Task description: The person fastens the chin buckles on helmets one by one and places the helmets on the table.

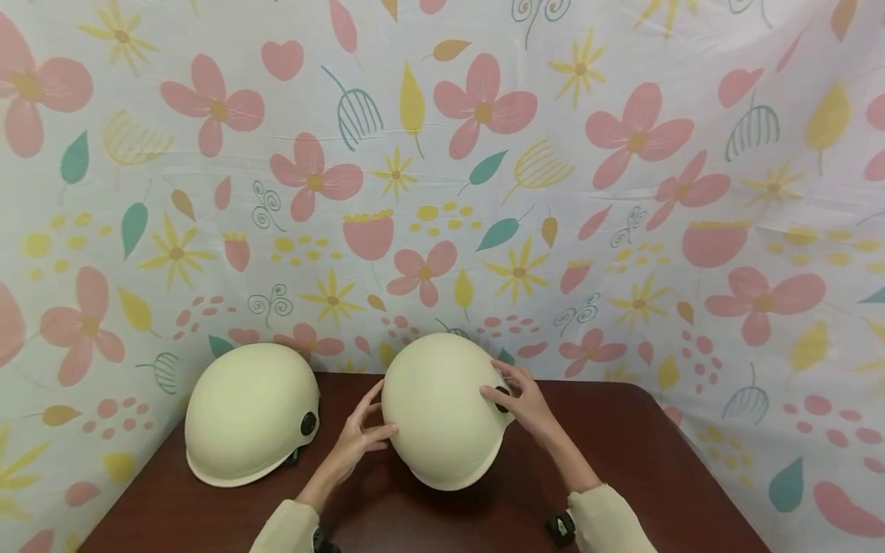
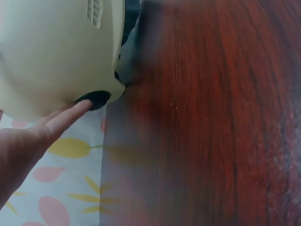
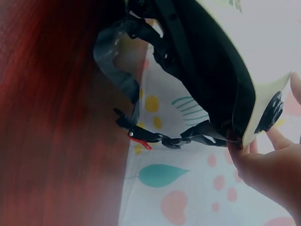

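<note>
A cream helmet [image 1: 442, 415] is held between both hands over the table, tilted so that its dark inside shows in the right wrist view. My left hand [image 1: 358, 434] grips its left side, and a fingertip touches the round black knob [image 2: 96, 100] in the left wrist view. On the other side my right hand [image 1: 525, 403] pinches the rim beside another black knob [image 3: 270, 112], thumb and fingers on opposite faces of the shell. A black chin strap [image 3: 115, 70] with a small red piece [image 3: 141, 141] hangs from the helmet.
A second cream helmet [image 1: 252, 415] stands at the left of the dark reddish-brown table [image 1: 608, 453]. Behind the table hangs a white sheet [image 1: 442, 192] printed with flowers and leaves, close to the back edge.
</note>
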Tool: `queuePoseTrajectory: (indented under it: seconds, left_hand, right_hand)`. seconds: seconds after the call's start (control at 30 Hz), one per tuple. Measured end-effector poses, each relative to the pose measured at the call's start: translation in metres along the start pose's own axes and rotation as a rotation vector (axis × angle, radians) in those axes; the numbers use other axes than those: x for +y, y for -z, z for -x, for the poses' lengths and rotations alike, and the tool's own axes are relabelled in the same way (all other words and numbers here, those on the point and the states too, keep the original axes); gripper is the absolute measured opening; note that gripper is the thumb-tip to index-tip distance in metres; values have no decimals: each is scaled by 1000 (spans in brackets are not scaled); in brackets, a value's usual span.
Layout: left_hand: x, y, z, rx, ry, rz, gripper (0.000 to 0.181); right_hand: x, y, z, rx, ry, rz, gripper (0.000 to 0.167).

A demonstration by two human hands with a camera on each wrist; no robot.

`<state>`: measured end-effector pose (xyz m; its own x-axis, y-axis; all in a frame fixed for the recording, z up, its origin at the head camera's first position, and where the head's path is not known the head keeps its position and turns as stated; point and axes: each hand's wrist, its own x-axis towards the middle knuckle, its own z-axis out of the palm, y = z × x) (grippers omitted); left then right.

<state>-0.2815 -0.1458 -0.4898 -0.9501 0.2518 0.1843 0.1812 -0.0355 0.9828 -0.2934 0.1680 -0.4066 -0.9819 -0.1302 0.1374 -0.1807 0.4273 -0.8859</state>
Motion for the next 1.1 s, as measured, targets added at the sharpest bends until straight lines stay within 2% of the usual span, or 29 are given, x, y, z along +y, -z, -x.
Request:
queuePoseTrajectory:
  seconds: [0.17, 0.37, 0.53, 0.87, 1.1]
  left_hand:
    - [-2, -2, -1, -9, 25, 17, 82]
    - [-6, -6, -1, -28, 53, -5, 86]
    - [-7, -8, -4, -15, 66, -14, 84]
    - [-5, -12, -2, 6, 59, -66, 80]
    - [-5, -18, 1, 20, 20, -103, 80]
  right_hand:
    - [3, -2, -1, 11, -27, -42, 69]
    - [8, -2, 1, 19, -39, -51, 72]
    - [13, -1, 6, 23, -50, -36, 74]
    - [24, -4, 9, 27, -59, -24, 76]
    - [31, -9, 10, 31, -53, -51, 76]
